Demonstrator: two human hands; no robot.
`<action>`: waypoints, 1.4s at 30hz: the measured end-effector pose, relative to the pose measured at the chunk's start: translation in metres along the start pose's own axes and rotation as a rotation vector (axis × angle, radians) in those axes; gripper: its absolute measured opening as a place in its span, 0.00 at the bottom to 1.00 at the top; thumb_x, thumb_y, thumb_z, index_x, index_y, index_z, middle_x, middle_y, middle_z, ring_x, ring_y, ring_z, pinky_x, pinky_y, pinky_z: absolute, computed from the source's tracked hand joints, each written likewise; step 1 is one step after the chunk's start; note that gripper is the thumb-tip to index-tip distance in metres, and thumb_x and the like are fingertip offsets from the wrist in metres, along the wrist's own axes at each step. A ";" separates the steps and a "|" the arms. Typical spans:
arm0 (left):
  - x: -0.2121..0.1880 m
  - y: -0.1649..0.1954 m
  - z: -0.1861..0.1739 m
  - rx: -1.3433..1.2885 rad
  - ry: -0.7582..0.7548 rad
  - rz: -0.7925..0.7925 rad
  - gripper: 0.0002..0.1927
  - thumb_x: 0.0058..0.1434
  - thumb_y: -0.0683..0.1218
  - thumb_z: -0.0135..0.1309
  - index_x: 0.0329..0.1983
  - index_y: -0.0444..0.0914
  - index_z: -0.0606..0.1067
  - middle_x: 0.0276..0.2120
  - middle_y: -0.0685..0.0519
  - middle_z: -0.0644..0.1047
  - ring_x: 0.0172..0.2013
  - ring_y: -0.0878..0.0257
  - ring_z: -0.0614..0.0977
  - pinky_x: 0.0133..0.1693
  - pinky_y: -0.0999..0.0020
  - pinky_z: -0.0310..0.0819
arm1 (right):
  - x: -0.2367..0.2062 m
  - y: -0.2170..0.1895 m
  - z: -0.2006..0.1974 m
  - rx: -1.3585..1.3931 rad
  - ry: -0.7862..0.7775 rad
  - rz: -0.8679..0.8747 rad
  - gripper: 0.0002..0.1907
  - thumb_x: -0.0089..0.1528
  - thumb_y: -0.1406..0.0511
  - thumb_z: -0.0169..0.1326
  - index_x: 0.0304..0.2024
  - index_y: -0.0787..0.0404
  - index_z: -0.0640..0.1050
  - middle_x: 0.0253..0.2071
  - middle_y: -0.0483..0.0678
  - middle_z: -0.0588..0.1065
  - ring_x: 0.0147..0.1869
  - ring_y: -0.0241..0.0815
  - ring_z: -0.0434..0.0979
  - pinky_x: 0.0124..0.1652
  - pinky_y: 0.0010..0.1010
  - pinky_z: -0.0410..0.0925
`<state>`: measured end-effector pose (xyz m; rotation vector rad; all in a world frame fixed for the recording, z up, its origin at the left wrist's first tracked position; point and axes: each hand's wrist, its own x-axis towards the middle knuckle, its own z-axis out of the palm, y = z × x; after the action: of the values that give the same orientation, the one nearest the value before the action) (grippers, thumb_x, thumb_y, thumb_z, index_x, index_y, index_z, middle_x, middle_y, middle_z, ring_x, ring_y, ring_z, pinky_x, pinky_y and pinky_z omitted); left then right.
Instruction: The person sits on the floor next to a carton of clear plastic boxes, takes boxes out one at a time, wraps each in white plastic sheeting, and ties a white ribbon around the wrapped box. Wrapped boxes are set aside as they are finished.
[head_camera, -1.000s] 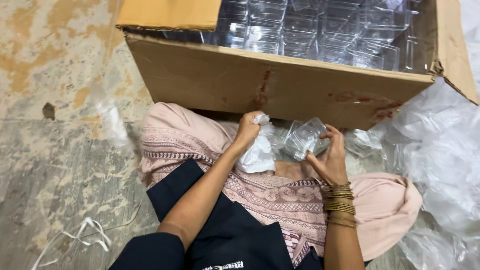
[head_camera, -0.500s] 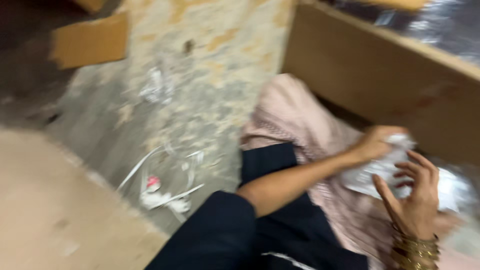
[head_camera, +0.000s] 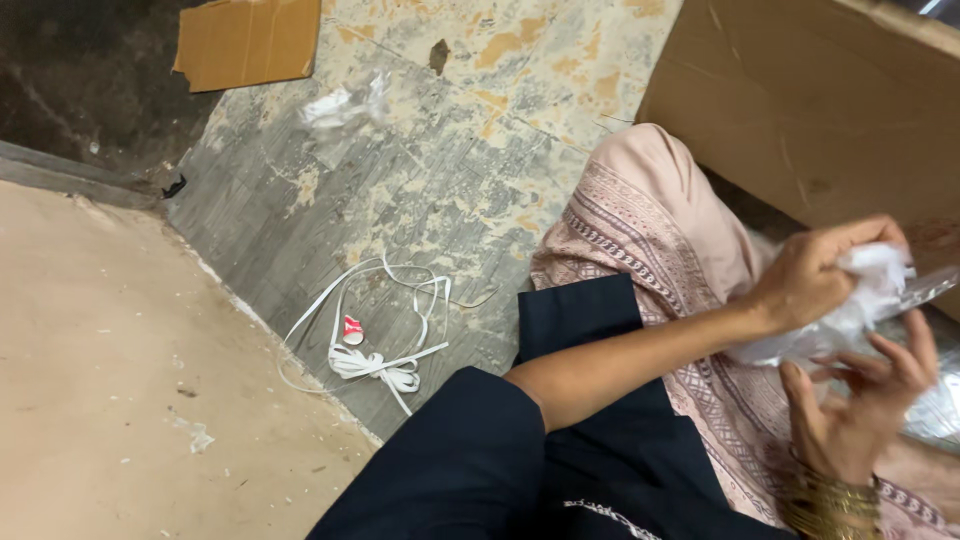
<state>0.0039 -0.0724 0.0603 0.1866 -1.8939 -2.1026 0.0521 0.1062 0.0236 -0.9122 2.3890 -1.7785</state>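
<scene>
A: Clear plastic container (head_camera: 925, 290), far right of frame, over the lap, just in front of the big cardboard box (head_camera: 800, 110). Only its edge shows.

B: Who has hold of it?

A: Left hand (head_camera: 815, 275) is closed around a white crumpled cloth or tissue (head_camera: 870, 275), pressed against the container. Right hand (head_camera: 860, 410) sits underneath, fingers spread and curled up; it looks like it supports the plastic from below, but I can't tell if that grip is actually closed on it. Gold bangles (head_camera: 830, 500) on that wrist.

B: Change versus a second ago?

A: Mostly the camera. A second ago the view was straight down on the lap with the open box of clear containers filling the top. Now the head has swung left, so the hands are pushed to the right edge and the floor (head_camera: 400, 200) takes up most of the picture. The hands themselves hold the same pose: left on the cloth, right below.

B: So the wiping goes on?

A: My read is yes. The hands kept contact with cloth and container, and only the gaze left them. I'd call it the same step, unwatched.

B: What's on the floor?

A: White strapping band (head_camera: 370, 350) in a loose tangle with a small red bit beside it, a crumpled clear wrapper (head_camera: 345, 105) further up, and a flat cardboard scrap (head_camera: 250, 40) at top left.
</scene>
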 end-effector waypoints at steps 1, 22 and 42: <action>0.001 -0.006 0.006 -0.102 -0.044 -0.001 0.15 0.62 0.34 0.52 0.52 0.34 0.74 0.40 0.53 0.80 0.43 0.64 0.81 0.44 0.71 0.77 | 0.008 0.003 0.002 0.012 -0.024 -0.021 0.36 0.68 0.65 0.66 0.67 0.67 0.57 0.69 0.55 0.56 0.56 0.42 0.72 0.49 0.26 0.75; -0.156 0.113 -0.276 1.723 0.155 -0.484 0.22 0.56 0.61 0.62 0.38 0.38 0.82 0.48 0.42 0.79 0.51 0.44 0.78 0.49 0.46 0.73 | 0.082 0.134 0.022 -0.217 -0.680 0.750 0.22 0.65 0.67 0.45 0.58 0.55 0.82 0.36 0.60 0.83 0.38 0.52 0.81 0.43 0.44 0.73; -0.164 0.104 -0.247 0.839 -0.323 -0.376 0.21 0.61 0.48 0.50 0.56 0.36 0.72 0.38 0.40 0.80 0.39 0.49 0.82 0.42 0.55 0.74 | 0.059 -0.119 0.016 -0.037 -0.369 -0.070 0.47 0.50 0.62 0.67 0.68 0.65 0.62 0.65 0.58 0.67 0.64 0.49 0.71 0.61 0.39 0.66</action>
<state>0.2462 -0.2640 0.1162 0.4259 -3.0480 -1.4334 0.0603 0.0437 0.1420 -1.2197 2.1838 -1.4350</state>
